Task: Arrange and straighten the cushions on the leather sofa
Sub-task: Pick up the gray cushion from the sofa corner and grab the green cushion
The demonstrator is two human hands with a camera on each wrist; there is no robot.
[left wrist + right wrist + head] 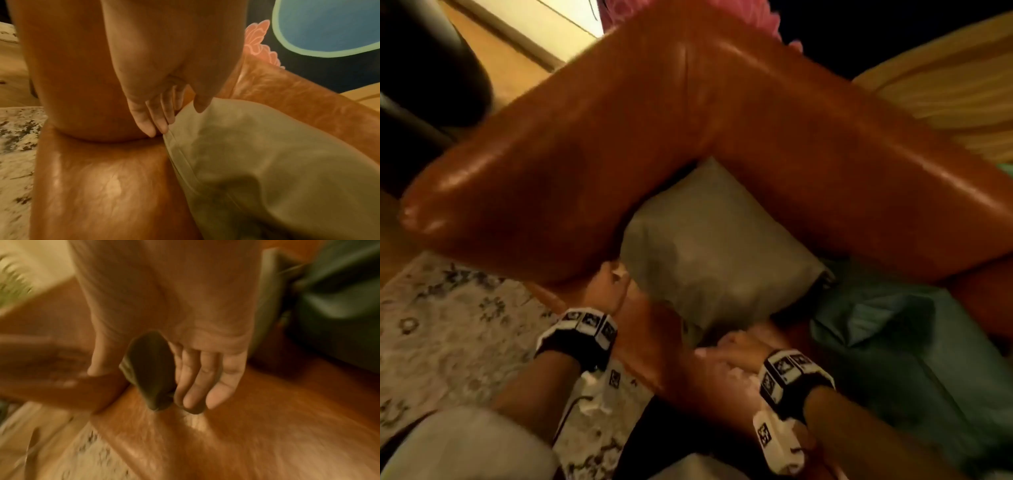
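Fingers of both hands work at the near corners of a beige cushion (709, 246), which leans in the corner of the tan leather sofa (592, 147) where armrest and backrest meet. From the head camera, the left hand (613, 284) reaches to the cushion's left corner by the armrest, and the right hand (726, 349) sits at its front corner on the seat; blur hides the finger detail here. A teal cushion (914, 346) lies just beside the beige one on the right, and a patterned rug (455, 329) covers the floor to the left.

At the left wrist, the left hand's fingers (158, 120) lie straight and together behind the cushion's seamed edge, thumb over its front, pinching the corner against the armrest.

At the right wrist, the picture is blurred; the right hand's fingers (197, 379) curl loosely beside a dark fold of cushion fabric (152, 369) held between thumb and fingers above the leather seat.
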